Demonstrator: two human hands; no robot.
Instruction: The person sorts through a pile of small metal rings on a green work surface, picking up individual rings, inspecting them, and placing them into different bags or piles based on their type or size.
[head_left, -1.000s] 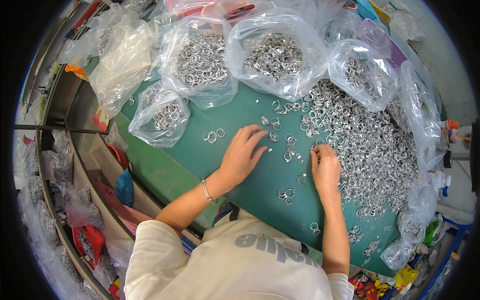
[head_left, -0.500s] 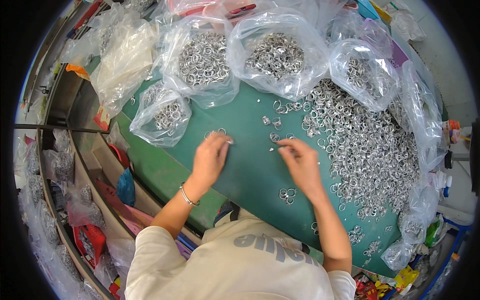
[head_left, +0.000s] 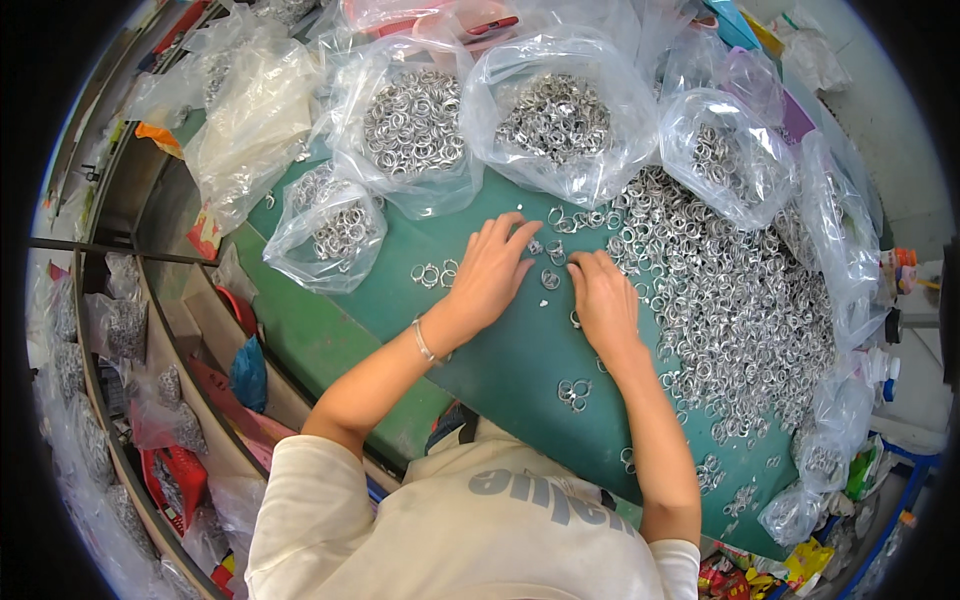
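Observation:
Silver-coloured rings lie on the green table mat (head_left: 500,370). My left hand (head_left: 490,270) reaches over the middle of it, thumb and fingers apart, its fingertips close beside a small ring (head_left: 536,246). Just right of that sit two more rings, one (head_left: 556,250) a little above the other (head_left: 550,279). My right hand (head_left: 605,305) is at the left edge of the big ring pile (head_left: 735,300), fingers bent down and close together. Whatever is under its fingertips is hidden. Left of my left hand, a short row of rings (head_left: 434,274) lies on the mat.
Clear plastic bags of rings stand along the far side: a small one (head_left: 330,230), two large ones (head_left: 412,125) (head_left: 556,120) and another (head_left: 725,155) at right. A ring cluster (head_left: 574,394) lies nearer me. Shelves with bags (head_left: 125,330) run along the left.
My left hand has moved right and away from me, leaving the row of rings uncovered. My right hand has shifted slightly, its fingertips now a little farther from me.

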